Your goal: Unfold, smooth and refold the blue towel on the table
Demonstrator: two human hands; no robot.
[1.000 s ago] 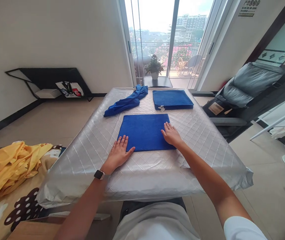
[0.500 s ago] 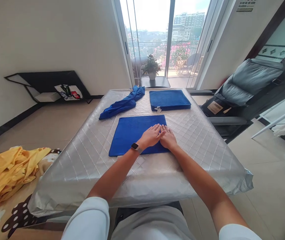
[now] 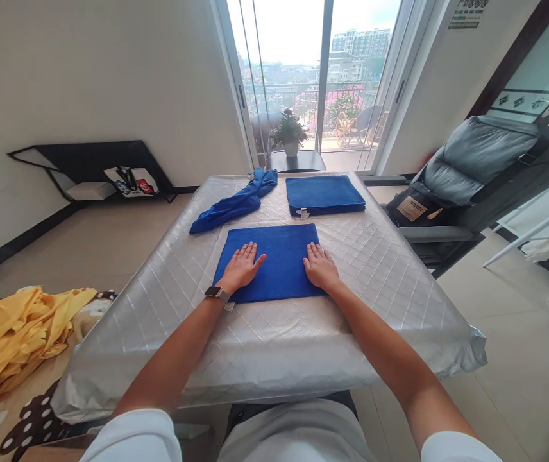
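A blue cloth (image 3: pixel 277 260), folded into a flat rectangle, lies in front of me on the table. My left hand (image 3: pixel 242 264), a watch at its wrist, rests flat on the cloth's left part with fingers stretched out. On the right edge of the same cloth lies my right hand (image 3: pixel 321 264), also flat and open. A small white tag sticks out at the cloth's near left edge. Farther back sits a stack of folded blue cloths (image 3: pixel 325 194) with a white tag at its front. Left of the stack is a loose, crumpled blue cloth (image 3: pixel 238 204).
The table (image 3: pixel 375 301) wears a silvery quilted cover. A grey padded chair (image 3: pixel 476 167) stands at its right, and yellow fabric (image 3: pixel 24 340) lies in a heap at the left. Beyond the far edge, a potted plant (image 3: pixel 290 131) stands before the glass door.
My left hand has moved left across the folded cloth, away from my right hand. The right hand stays at the right edge. The cloths keep their places.
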